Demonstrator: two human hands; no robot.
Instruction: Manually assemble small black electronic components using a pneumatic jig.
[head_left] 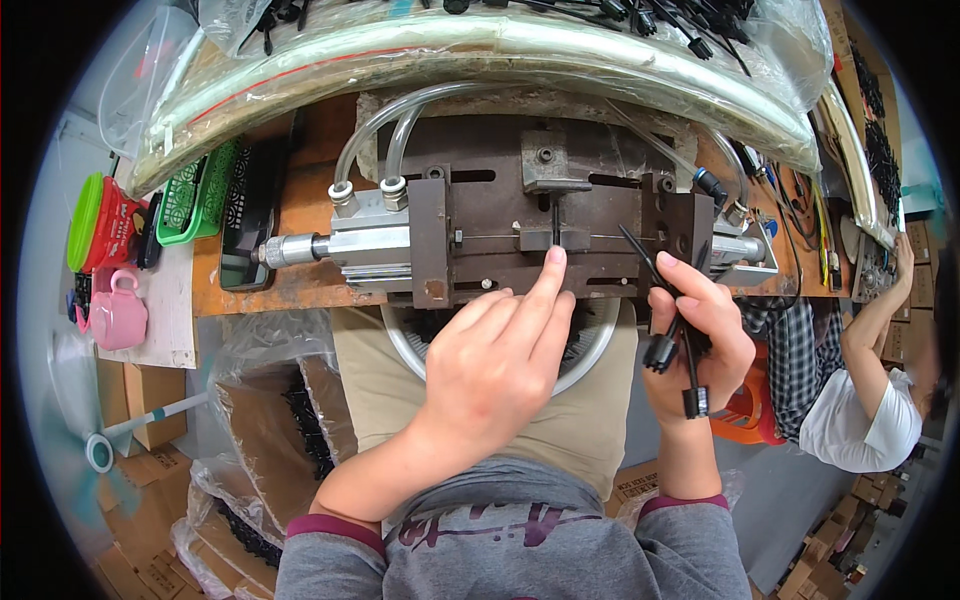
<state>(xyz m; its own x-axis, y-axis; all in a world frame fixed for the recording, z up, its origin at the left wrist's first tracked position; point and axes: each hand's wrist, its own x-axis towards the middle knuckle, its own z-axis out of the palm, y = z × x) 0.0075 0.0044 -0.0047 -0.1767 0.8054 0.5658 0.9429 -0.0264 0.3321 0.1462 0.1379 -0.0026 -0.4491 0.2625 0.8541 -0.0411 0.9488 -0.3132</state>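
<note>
My left hand (490, 360) reaches over the front of a brown metal clamping fixture (490, 210), fingers stretched out. Its index fingertip touches the lower end of a thin black rod (556, 215), which stands in the small block at the fixture's middle. In my right hand (715, 335), right of the block, are several thin black rods with ribbed knobs (695, 402). Thumb and fingers close round them; one rod points up and left toward the fixture, while knobs hang below the fingers.
Air cylinders (370, 245) with clear hoses flank the fixture. Behind it lies a long plastic-wrapped bundle (480, 45). A green basket (195, 195) and pink cup (120, 312) stand left. A cardboard box (265, 420) of black parts sits below. Another person (865, 410) works at right.
</note>
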